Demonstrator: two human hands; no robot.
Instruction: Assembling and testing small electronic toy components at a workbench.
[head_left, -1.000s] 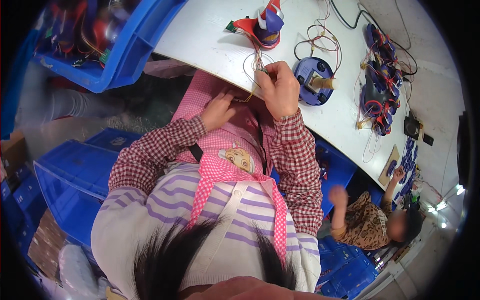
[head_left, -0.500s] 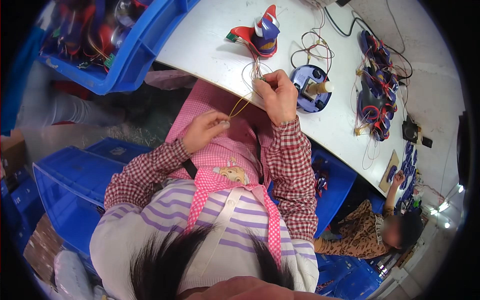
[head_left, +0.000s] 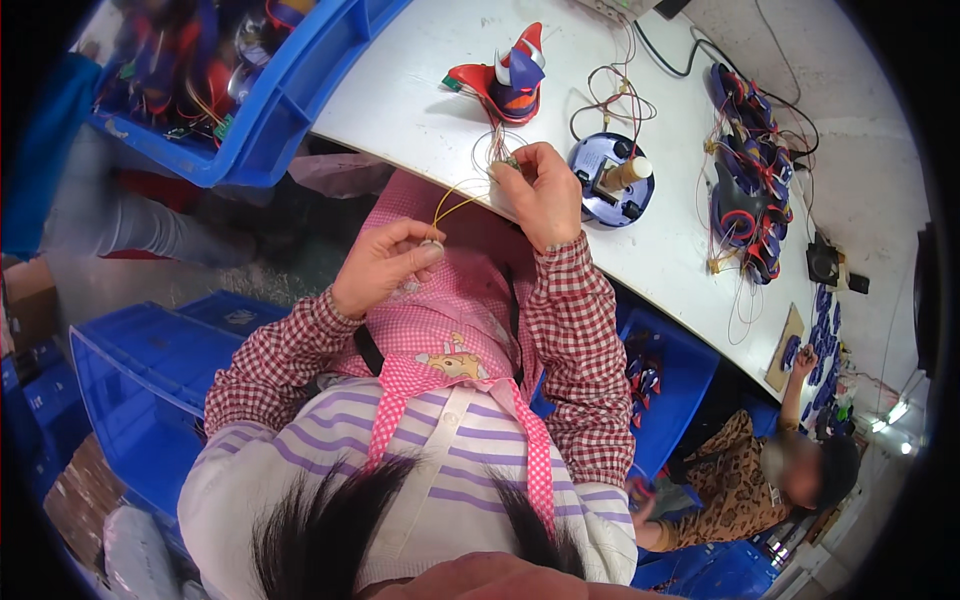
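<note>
My left hand (head_left: 378, 265) is closed in a pinch on the end of a looped pair of yellow wires (head_left: 452, 207). A small pale round piece shows at its fingertips; its kind is unclear. My right hand (head_left: 545, 195), at the table's near edge, pinches a small green circuit board (head_left: 508, 164) with thin wires, partly hidden by the fingers. Those wires run up to a red, purple and silver toy figure part (head_left: 517, 85) standing on the white table. A second small green board (head_left: 452, 84) sticks out at its left side.
Right of my right hand lies a round purple base (head_left: 592, 160) with a cream knob and wires. Several wired toy parts (head_left: 745, 175) lie farther right on the white table (head_left: 400, 110). A blue crate (head_left: 255, 135) of parts is at upper left. Another person (head_left: 745, 465) works at lower right.
My left hand has shifted slightly left and down with the yellow wires, and its fingertips now show the pale round piece. My right hand keeps its pinch. The other person's second hand has appeared.
</note>
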